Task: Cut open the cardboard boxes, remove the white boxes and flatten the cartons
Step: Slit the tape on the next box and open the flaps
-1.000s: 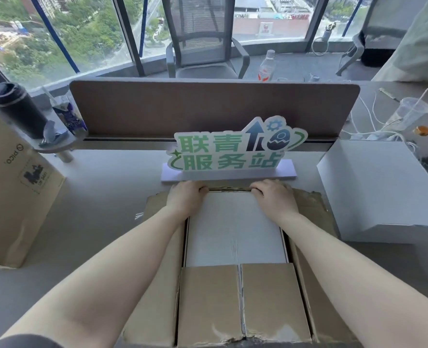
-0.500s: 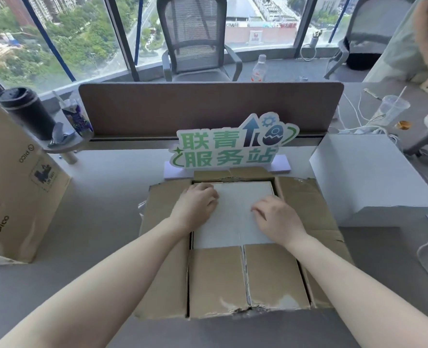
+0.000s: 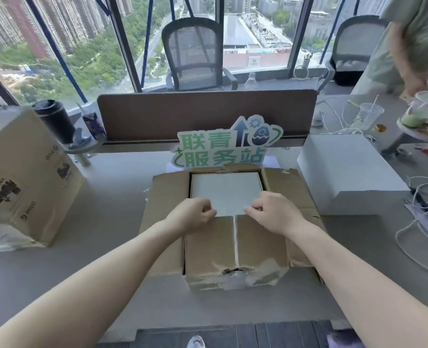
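Observation:
An opened brown carton (image 3: 235, 249) lies on the grey desk in front of me, its side flaps spread left and right. A white box (image 3: 226, 190) sits inside it, its far half showing. My left hand (image 3: 191, 216) and my right hand (image 3: 273, 213) are side by side at the near edge of the exposed white box, where the two near flaps begin. Both hands have curled fingers against that edge; whether they grip the flaps or the white box is hidden. The near face of the carton is torn.
A second white box (image 3: 345, 172) stands to the right, a tall brown carton (image 3: 24, 177) to the left. A green sign (image 3: 225, 146) stands behind the open carton. Cables and papers (image 3: 426, 217) lie at the right edge. Another person (image 3: 416, 41) stands at the far right.
Both hands slid back from the far edge of the white box to its near edge. The view pulled back and up, so the carton appears smaller.

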The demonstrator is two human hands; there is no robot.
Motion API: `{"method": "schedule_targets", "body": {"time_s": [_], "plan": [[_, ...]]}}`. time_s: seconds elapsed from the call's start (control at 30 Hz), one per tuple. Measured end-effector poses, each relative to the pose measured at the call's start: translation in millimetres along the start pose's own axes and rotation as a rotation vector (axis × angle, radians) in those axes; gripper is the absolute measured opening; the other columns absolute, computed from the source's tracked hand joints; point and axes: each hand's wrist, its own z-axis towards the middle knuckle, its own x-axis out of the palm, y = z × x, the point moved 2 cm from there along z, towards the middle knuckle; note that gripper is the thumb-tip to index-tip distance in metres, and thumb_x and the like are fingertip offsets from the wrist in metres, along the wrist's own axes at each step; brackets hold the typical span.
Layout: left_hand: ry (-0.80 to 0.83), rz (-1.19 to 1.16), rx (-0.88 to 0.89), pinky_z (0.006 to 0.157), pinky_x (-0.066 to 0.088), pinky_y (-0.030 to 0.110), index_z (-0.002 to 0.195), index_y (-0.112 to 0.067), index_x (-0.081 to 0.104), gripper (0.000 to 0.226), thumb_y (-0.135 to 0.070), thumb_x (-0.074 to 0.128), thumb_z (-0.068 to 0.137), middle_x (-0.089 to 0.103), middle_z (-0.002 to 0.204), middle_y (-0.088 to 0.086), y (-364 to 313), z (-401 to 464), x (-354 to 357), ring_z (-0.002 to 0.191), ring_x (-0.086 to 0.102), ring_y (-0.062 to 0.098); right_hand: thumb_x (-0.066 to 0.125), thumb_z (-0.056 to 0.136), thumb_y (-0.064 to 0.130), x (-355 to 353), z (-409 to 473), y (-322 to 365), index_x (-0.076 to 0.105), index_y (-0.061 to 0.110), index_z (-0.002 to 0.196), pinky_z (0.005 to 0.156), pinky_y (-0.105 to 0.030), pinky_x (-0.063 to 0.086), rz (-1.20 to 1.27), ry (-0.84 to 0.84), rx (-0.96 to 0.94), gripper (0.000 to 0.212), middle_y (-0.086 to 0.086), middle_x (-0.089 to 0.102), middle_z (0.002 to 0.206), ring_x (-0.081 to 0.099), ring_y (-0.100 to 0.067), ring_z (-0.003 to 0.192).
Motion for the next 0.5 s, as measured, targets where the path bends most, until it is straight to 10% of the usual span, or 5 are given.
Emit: {"method": "schedule_targets", "body": {"time_s": [0.13,0.23,0.37,0.5], "plan": [[-0.021,-0.235,-0.082,0.055,0.029,0.027,0.058,-0.021,0.047,0.038,-0.030,0.062,0.091,0.044,0.057,-0.010,-20.8,-33.3,-17.1,0.057,0.041,0.012,0.056,0.094,0.042,-24.0,-23.2,2.9,0.032,0.016,0.048,0.058,-0.033,0.029,0.226,0.119,-0.018,0.058,0.007,0.033,0.048,0.031,-0.015,0.050],[0.108,-0.390,-0.124,0.056,0.024,0.028,0.061,-0.010,0.050,0.038,-0.029,0.066,0.089,0.038,0.059,-0.006,-29.0,-66.8,-19.7,0.057,0.034,0.013,0.061,0.092,0.043,-37.0,-49.2,4.7,0.061,0.015,0.054,0.057,-0.027,0.032,0.295,0.334,-0.007,0.047,0.013,0.041,0.046,0.037,-0.009,0.048],[0.409,-0.376,-0.083,0.094,0.039,0.022,0.118,-0.026,0.067,0.034,-0.036,0.070,0.085,0.064,0.118,-0.014,-35.3,-112.8,0.7,0.109,0.055,0.002,0.068,0.085,0.042,-21.1,-84.2,3.1,0.072,0.028,0.103,0.086,-0.029,0.048,0.064,0.544,-0.090,0.023,0.008,0.068,0.107,0.060,-0.012,0.103],[0.278,0.115,-0.118,0.121,0.009,0.037,0.152,-0.041,0.019,0.097,-0.059,0.072,0.073,0.009,0.163,-0.007,-16.3,-127.5,50.9,0.150,0.005,0.016,0.070,0.081,0.047,17.0,-103.2,-11.4,0.036,0.032,0.148,0.114,-0.037,0.031,-0.083,0.475,-0.118,0.076,0.001,0.037,0.151,0.031,-0.021,0.140]]}}
